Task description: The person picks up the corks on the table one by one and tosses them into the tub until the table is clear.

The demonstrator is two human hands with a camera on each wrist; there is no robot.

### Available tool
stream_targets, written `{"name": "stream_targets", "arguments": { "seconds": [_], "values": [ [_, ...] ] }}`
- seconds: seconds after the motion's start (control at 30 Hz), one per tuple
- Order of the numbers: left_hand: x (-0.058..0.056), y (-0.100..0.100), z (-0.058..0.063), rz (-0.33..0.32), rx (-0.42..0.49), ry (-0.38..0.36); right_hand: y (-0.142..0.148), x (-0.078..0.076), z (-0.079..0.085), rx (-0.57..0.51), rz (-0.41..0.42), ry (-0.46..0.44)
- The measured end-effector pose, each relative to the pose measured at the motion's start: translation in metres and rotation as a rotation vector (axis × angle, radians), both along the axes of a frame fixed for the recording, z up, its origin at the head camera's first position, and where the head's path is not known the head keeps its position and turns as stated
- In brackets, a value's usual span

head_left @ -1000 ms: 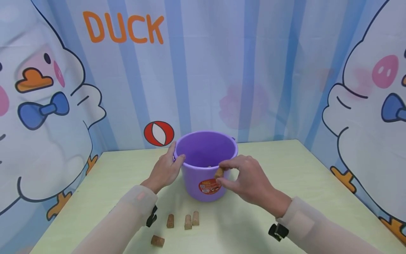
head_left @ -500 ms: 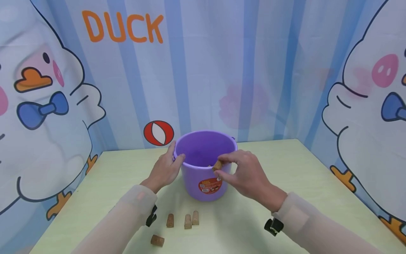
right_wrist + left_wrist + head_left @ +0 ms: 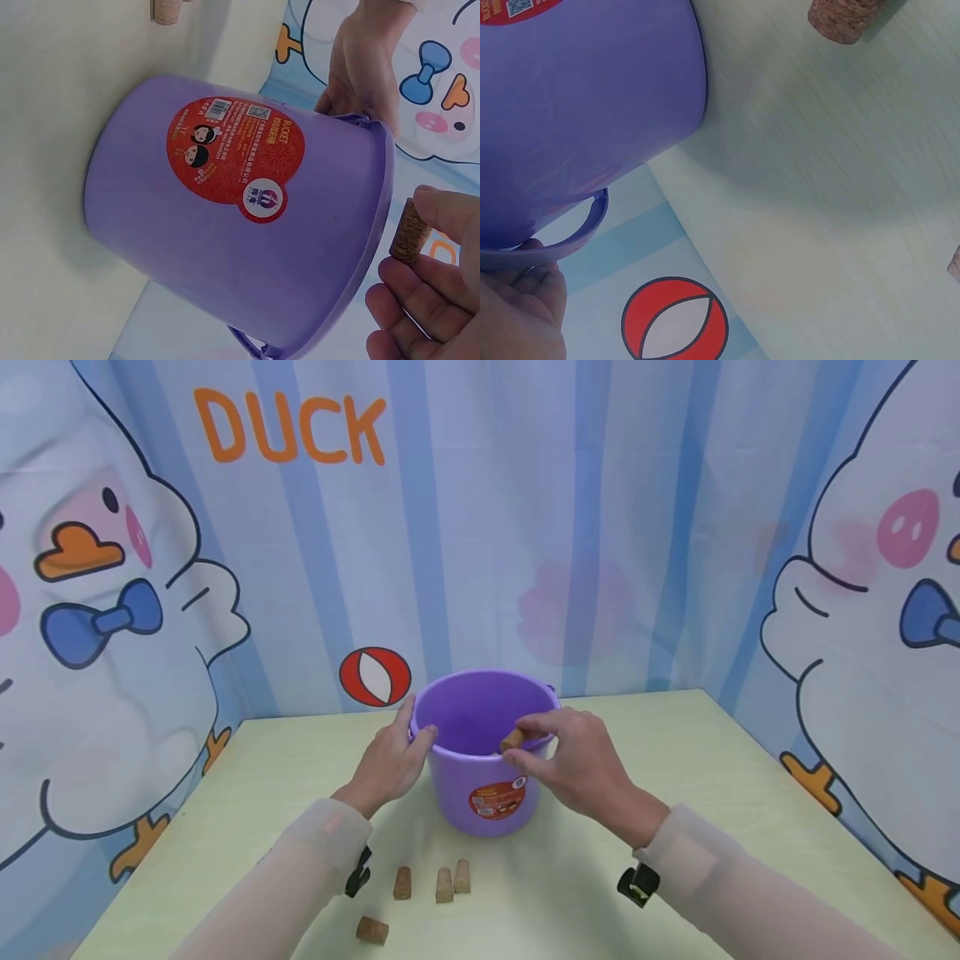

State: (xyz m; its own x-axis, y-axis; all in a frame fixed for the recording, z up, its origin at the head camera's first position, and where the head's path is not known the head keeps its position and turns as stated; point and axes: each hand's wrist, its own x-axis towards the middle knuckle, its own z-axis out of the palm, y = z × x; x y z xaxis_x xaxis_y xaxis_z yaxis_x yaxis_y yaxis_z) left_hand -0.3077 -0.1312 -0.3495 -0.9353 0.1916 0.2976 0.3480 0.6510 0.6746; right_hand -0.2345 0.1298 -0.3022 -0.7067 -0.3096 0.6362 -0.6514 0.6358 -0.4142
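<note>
A purple bucket (image 3: 483,793) with a red label stands on the table. My left hand (image 3: 392,764) grips its rim at the left side, thumb over the edge. In the left wrist view the fingers of this hand (image 3: 529,307) show beside the rim and the purple handle (image 3: 592,225). Between thumb and fingers my right hand (image 3: 585,760) pinches a cork (image 3: 513,740) at the bucket's near right rim. The right wrist view has this cork (image 3: 411,234) just above the opening, apart from the rim. Most of the bucket's inside is hidden.
Several loose corks lie on the pale table (image 3: 637,827) in front of the bucket: one cork (image 3: 372,930) nearest, another cork (image 3: 402,883) behind it, and a pair with a light cork (image 3: 462,877). A printed curtain (image 3: 487,527) hangs behind the table.
My right hand has moved left and slightly up with the cork, from in front of the bucket's side to its rim. The left hand and the loose corks have stayed in place.
</note>
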Motion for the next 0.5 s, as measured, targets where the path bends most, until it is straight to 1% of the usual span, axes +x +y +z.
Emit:
{"name": "stream_targets", "arguments": {
  "seconds": [0.2,0.5],
  "values": [
    [0.0,0.0,-0.001,-0.001,0.003,-0.001,-0.002,-0.004,0.002,-0.011,-0.012,-0.022],
    [0.0,0.0,0.0,-0.001,0.0,0.0,-0.004,-0.011,0.004,0.01,-0.039,-0.033]
  ]
}}
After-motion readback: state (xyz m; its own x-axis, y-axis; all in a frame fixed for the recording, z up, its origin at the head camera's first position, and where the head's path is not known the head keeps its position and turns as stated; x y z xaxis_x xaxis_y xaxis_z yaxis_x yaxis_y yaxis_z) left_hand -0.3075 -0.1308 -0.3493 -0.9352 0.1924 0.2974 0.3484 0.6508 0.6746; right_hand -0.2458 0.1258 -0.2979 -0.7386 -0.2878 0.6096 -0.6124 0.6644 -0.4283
